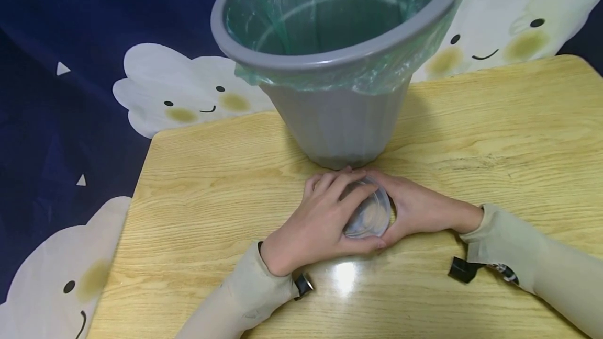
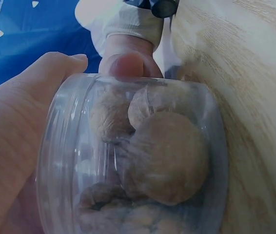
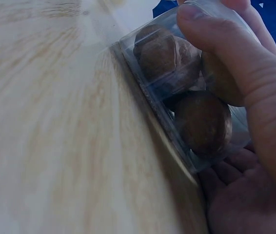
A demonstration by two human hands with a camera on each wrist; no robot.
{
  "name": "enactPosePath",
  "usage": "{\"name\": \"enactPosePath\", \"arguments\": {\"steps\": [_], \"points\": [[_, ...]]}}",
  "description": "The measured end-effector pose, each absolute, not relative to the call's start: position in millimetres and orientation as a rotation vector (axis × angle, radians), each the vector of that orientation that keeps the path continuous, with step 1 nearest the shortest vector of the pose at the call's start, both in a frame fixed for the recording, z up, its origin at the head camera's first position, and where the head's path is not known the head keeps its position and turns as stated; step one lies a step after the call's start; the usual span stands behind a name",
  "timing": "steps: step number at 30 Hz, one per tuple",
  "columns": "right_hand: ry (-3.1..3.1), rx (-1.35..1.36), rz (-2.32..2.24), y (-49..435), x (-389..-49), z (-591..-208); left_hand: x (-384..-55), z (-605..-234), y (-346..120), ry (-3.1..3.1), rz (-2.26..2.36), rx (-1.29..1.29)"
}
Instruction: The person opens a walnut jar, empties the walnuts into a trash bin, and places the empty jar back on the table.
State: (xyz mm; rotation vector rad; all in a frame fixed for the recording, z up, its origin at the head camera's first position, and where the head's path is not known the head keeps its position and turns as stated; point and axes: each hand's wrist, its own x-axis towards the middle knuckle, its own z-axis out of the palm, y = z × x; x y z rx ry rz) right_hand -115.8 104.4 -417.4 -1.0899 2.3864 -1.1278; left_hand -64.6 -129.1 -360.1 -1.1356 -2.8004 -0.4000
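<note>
A clear plastic jar (image 1: 375, 213) stands at the foot of the bin, between both hands. Through its wall, the left wrist view shows several roundish brown things (image 2: 169, 158); their kind cannot be told. My left hand (image 1: 317, 218) reaches over the jar's top, fingers bent across it and thumb along the near side, gripping the rim. From the right, my right hand (image 1: 416, 205) holds the jar's body between thumb and fingers. In the right wrist view the jar's base (image 3: 155, 122) is at the table surface, and some right fingers lie behind the jar.
A grey bin (image 1: 336, 119) lined with a green bag (image 1: 325, 20) stands on the wooden table (image 1: 212, 187), just beyond the hands. Behind the table hangs a dark blue cloth (image 1: 94, 14) with white clouds. Black straps (image 1: 464, 270) hang from the sleeves.
</note>
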Motion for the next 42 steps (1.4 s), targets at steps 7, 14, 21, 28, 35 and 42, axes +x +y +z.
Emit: {"name": "enactPosePath", "arguments": {"steps": [7,14,21,28,35,42], "points": [[2.395,-1.107,-1.123,105.0,-115.8,-419.1,-64.6,-360.5,-127.7,-2.824,-0.403,-1.131],[2.392,-1.095,-1.125,106.2,-117.6,-420.1,-66.0,-360.0,-127.3,-2.821,-0.381,-1.134],[2.401,-1.119,-1.135,105.2,-119.0,-420.3,-66.3,-359.6,-127.6,-2.829,-0.376,-1.125],[2.400,-1.097,-1.142,104.8,-115.9,-420.4,-65.1,-360.5,-126.6,-2.831,-0.374,-1.132],[2.409,-1.116,-1.141,103.6,-114.8,-420.7,-63.0,-361.7,-127.6,-2.800,-0.347,-1.116],[2.426,-1.121,-1.139,103.5,-115.9,-419.8,-64.9,-362.3,-126.8,-2.800,-0.349,-1.119]]}}
